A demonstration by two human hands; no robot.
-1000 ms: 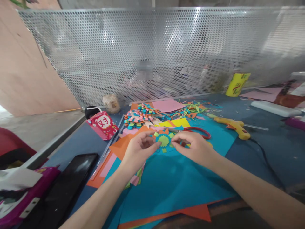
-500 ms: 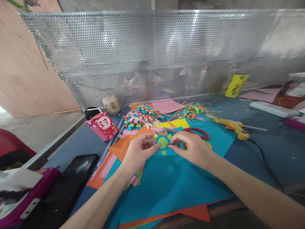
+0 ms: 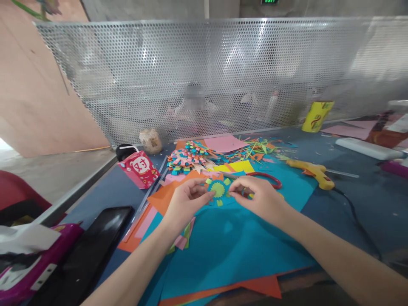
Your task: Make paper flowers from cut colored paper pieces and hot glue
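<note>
The left hand (image 3: 188,197) pinches the left edge of the flower (image 3: 218,190), over the blue sheet (image 3: 229,246). The right hand (image 3: 257,192) has shifted slightly right, at the flower's right edge; its grip cannot be told. Flower barely moved: left side likely supports.

Vs. a half sec ago, R. hand (image 3: 255,194)'s fingertips have been drawn back a bit from mid. of blue/green paper flower (image 3: 218,190), & w/ view tilted up slightly, EXIT sign (image 3: 269,1) is now shown up top.
</note>
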